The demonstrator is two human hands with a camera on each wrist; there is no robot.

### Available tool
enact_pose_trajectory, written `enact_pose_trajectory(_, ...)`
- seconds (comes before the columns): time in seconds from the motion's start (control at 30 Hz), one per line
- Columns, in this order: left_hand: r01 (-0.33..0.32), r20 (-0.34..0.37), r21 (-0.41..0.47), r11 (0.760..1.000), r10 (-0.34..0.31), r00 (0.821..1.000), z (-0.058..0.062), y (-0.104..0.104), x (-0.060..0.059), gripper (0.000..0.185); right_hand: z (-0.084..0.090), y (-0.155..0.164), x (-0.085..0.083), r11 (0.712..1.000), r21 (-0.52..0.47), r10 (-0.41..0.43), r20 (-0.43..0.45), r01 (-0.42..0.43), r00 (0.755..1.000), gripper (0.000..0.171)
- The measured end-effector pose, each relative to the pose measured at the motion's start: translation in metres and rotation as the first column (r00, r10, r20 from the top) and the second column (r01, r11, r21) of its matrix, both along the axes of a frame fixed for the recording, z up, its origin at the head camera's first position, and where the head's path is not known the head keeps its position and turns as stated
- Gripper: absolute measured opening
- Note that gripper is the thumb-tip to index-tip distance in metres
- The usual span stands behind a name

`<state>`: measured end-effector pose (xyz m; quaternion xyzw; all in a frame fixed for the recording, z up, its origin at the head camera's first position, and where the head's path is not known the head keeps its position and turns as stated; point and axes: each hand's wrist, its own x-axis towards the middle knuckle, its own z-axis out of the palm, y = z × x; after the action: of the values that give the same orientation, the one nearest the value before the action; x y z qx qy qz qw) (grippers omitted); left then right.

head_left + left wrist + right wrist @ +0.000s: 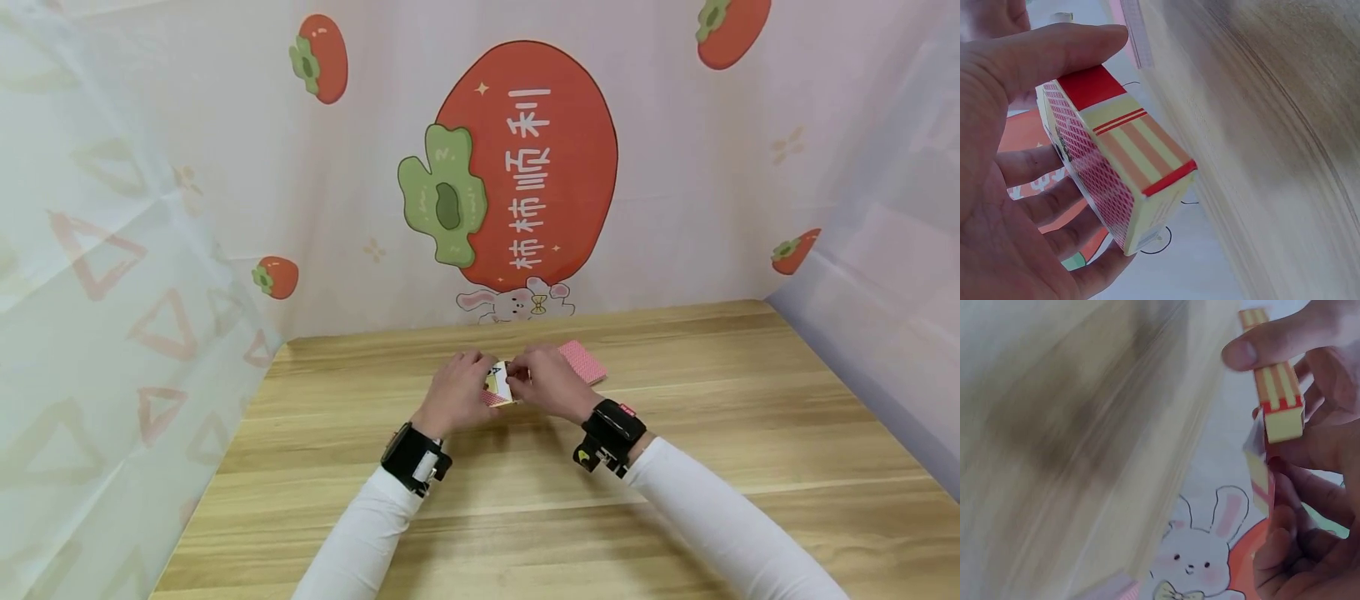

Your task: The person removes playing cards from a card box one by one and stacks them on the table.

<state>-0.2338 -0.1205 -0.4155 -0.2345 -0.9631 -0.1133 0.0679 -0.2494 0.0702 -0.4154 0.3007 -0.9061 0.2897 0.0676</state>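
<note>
Evidently, both hands gripped the card box (1119,165) just above the wooden table (675,467): left hand (456,392) cradled its body, right hand (551,382) pinched its end. Advisably, the cradling grip stayed firm while the flap end was worked gently, near the card stack (585,360).

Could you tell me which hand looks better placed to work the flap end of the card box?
Probably the right hand: its fingertips pinch the card box at its end, while the left hand cradles its body.

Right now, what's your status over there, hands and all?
Left hand grips card box. Right hand pinches its end. Loose red-backed cards on table behind. Nothing in the way.
</note>
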Motion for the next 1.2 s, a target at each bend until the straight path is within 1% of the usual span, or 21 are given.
enact_pose_trajectory(0.1, 0.002, 0.002, 0.017, 1.000, -0.002, 1.000, 0.000, 0.001, 0.000, 0.071, 0.000, 0.000, 0.000, 0.999, -0.035, -0.032, 0.080, 0.035, 0.996, 0.005)
enact_pose_trajectory(0.2, 0.013, -0.004, 0.025, 1.000, -0.013, 1.000, 0.001, 0.003, 0.000, 0.069, -0.001, 0.001, 0.000, 0.994, -0.047, -0.092, 0.150, 0.100, 0.984, 0.011)
enact_pose_trajectory(0.27, 0.032, -0.008, 0.036, 0.999, -0.031, 0.999, 0.002, 0.004, 0.000, 0.068, -0.002, 0.002, -0.001, 0.989, -0.053, -0.128, 0.177, 0.140, 0.976, 0.017)
enact_pose_trajectory(0.37, 0.056, -0.015, 0.045, 0.997, -0.055, 0.998, 0.003, 0.006, 0.001, 0.067, -0.005, 0.002, -0.002, 0.982, -0.063, -0.163, 0.189, 0.177, 0.968, 0.020)
enact_pose_trajectory(0.47, 0.057, -0.013, 0.048, 0.997, -0.056, 0.998, 0.003, 0.007, 0.001, 0.067, -0.005, 0.002, -0.001, 0.978, -0.076, -0.176, 0.205, 0.195, 0.963, 0.020)
enact_pose_trajectory(0.6, 0.048, -0.009, 0.052, 0.997, -0.048, 0.999, 0.001, 0.007, 0.000, 0.067, -0.004, 0.003, 0.000, 0.973, -0.087, -0.187, 0.250, 0.214, 0.950, 0.018)
enact_pose_trajectory(0.67, 0.048, -0.003, 0.056, 0.997, -0.048, 0.999, 0.001, 0.007, 0.000, 0.068, -0.004, 0.003, 0.000, 0.972, -0.090, -0.186, 0.267, 0.217, 0.946, 0.017)
enact_pose_trajectory(0.77, 0.045, 0.000, 0.055, 0.998, -0.045, 0.999, 0.001, 0.006, -0.001, 0.068, -0.003, 0.004, 0.000, 0.975, -0.096, -0.166, 0.275, 0.199, 0.947, 0.016)
enact_pose_trajectory(0.87, 0.029, 0.021, 0.041, 0.999, -0.030, 0.999, -0.001, 0.001, -0.005, 0.068, -0.005, 0.005, 0.000, 0.981, -0.098, -0.135, 0.268, 0.166, 0.954, 0.018)
enact_pose_trajectory(0.97, -0.007, 0.055, 0.022, 1.000, 0.006, 0.998, -0.006, -0.008, -0.012, 0.070, -0.008, 0.006, 0.000, 0.986, -0.097, -0.109, 0.257, 0.138, 0.960, 0.019)
enact_pose_trajectory(1.07, -0.065, 0.102, 0.029, 0.997, 0.062, 0.993, -0.012, -0.020, -0.022, 0.079, -0.010, 0.009, 0.000, 0.987, -0.088, -0.110, 0.251, 0.136, 0.962, 0.018)
enact_pose_trajectory(1.13, -0.119, 0.132, 0.039, 0.992, 0.113, 0.985, -0.017, -0.028, -0.031, 0.083, -0.011, 0.011, 0.000, 0.987, -0.079, -0.119, 0.249, 0.143, 0.961, 0.016)
enact_pose_trajectory(1.2, -0.165, 0.152, 0.031, 0.986, 0.159, 0.976, -0.021, -0.035, -0.037, 0.088, -0.013, 0.012, 0.000, 0.986, -0.067, -0.130, 0.248, 0.151, 0.960, 0.016)
